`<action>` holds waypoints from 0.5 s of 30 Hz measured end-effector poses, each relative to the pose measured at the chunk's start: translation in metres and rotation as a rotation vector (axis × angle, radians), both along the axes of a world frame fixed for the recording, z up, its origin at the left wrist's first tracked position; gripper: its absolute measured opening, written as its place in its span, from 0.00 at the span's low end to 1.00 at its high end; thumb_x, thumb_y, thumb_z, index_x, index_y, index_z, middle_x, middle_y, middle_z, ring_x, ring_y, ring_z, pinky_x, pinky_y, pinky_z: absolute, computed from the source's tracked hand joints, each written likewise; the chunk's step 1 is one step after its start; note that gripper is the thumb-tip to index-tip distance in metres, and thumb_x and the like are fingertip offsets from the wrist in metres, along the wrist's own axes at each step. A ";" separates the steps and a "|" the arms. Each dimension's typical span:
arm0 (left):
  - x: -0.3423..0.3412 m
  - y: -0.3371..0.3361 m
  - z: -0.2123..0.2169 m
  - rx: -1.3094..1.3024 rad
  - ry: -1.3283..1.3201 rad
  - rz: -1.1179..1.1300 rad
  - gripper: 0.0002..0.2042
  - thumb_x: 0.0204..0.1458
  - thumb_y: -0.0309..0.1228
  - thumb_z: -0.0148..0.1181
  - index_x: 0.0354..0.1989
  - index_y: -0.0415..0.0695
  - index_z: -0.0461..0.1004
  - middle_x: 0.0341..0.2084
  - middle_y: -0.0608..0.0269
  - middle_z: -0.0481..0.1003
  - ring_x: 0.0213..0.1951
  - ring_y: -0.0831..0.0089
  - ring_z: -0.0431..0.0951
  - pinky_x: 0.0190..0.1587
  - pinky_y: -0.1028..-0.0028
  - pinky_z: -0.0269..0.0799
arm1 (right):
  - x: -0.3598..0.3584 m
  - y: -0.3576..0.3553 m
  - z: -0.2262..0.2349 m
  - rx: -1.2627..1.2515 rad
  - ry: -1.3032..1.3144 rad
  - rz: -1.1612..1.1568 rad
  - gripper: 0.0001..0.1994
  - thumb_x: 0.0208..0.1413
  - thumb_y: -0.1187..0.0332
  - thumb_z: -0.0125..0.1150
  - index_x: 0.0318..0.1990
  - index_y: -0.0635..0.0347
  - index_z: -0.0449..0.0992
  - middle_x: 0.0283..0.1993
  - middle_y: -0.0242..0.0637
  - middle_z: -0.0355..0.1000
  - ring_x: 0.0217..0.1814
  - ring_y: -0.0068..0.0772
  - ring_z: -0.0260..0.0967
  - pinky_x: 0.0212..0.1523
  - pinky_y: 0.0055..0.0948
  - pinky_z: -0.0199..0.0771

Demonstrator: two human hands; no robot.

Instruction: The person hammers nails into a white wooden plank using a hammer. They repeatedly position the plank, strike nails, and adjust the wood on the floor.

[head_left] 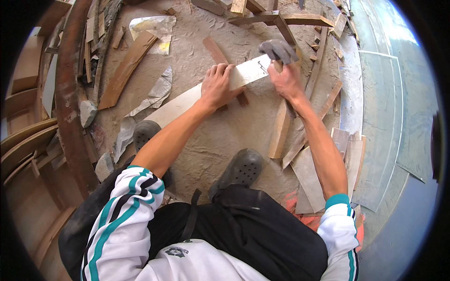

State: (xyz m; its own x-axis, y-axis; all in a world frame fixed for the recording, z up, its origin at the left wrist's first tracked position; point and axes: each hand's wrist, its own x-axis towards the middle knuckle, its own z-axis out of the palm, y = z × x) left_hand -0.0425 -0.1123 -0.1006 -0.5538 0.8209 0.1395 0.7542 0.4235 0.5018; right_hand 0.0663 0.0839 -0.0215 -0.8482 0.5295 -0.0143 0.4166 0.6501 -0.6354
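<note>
"What are the hands doing?"

"The left hand (217,84) is clamped across the board (246,74), fingers curled over its far edge and thumb toward the near one. The right hand (285,79) is closed in a fist around the hammer (279,50), just beside the board's right end. The hammer's head is blurred."

"And where's the board?"

"Low over the sandy ground between the hands, slanting from near the left shoe (146,131) up to the right. There are small dark marks on its right end; they may be nails, but I can't tell."

"How would it handle?"

"I'd judge it light for its length, stiff, dry and not slippery, though perhaps apt to split near the end. Hold it across the width, as the left hand does, fingers well back from that right end. The hammer should feel head-heavy, so a full fist on the handle suits it."

"Anything in the way?"

"A brown strip (214,49) passes under the board, so it could rock there. The block (280,129) lies close by the right forearm, with slats (323,105) beyond. Crumpled sheeting (157,89) is by the board's left end. Further off, a plank (127,70) lies to the left, and scrap wood (281,19) crowds the ground past the hammer."
</note>
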 end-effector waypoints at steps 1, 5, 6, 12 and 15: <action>0.000 -0.002 -0.001 0.000 0.003 0.004 0.38 0.45 0.52 0.70 0.59 0.41 0.66 0.52 0.54 0.68 0.55 0.54 0.66 0.59 0.58 0.62 | -0.003 -0.005 0.011 -0.011 0.061 0.008 0.24 0.56 0.62 0.55 0.61 0.47 0.63 0.36 0.57 0.75 0.39 0.65 0.73 0.41 0.54 0.72; 0.000 -0.001 -0.003 0.024 0.026 -0.004 0.37 0.44 0.51 0.70 0.59 0.42 0.66 0.51 0.53 0.68 0.55 0.54 0.66 0.59 0.59 0.63 | 0.005 -0.007 -0.001 0.054 0.240 0.081 0.23 0.56 0.62 0.55 0.61 0.45 0.65 0.36 0.57 0.75 0.38 0.65 0.73 0.41 0.53 0.72; 0.000 0.000 -0.003 0.032 0.036 -0.005 0.37 0.44 0.51 0.70 0.59 0.42 0.66 0.51 0.53 0.68 0.55 0.54 0.66 0.58 0.59 0.63 | 0.009 -0.002 -0.014 0.049 0.187 0.088 0.24 0.55 0.63 0.56 0.61 0.44 0.66 0.36 0.57 0.75 0.38 0.65 0.73 0.40 0.52 0.72; -0.001 -0.005 -0.003 0.053 0.032 0.005 0.36 0.44 0.50 0.70 0.57 0.41 0.66 0.48 0.53 0.69 0.53 0.53 0.67 0.58 0.58 0.63 | -0.002 -0.013 0.022 0.001 0.093 0.037 0.24 0.56 0.64 0.56 0.61 0.44 0.65 0.37 0.58 0.75 0.39 0.65 0.74 0.38 0.53 0.73; 0.000 -0.002 -0.001 0.070 0.056 -0.004 0.35 0.44 0.49 0.70 0.57 0.41 0.67 0.47 0.53 0.69 0.53 0.53 0.68 0.57 0.58 0.64 | 0.005 -0.014 0.018 0.003 0.220 0.080 0.23 0.56 0.64 0.55 0.60 0.47 0.65 0.36 0.58 0.75 0.39 0.65 0.74 0.38 0.53 0.73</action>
State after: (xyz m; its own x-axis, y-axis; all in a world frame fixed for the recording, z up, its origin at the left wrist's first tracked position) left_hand -0.0423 -0.1146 -0.1019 -0.5407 0.8100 0.2271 0.7832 0.3861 0.4873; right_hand 0.0717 0.0695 -0.0036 -0.8701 0.4599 0.1773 0.2147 0.6774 -0.7036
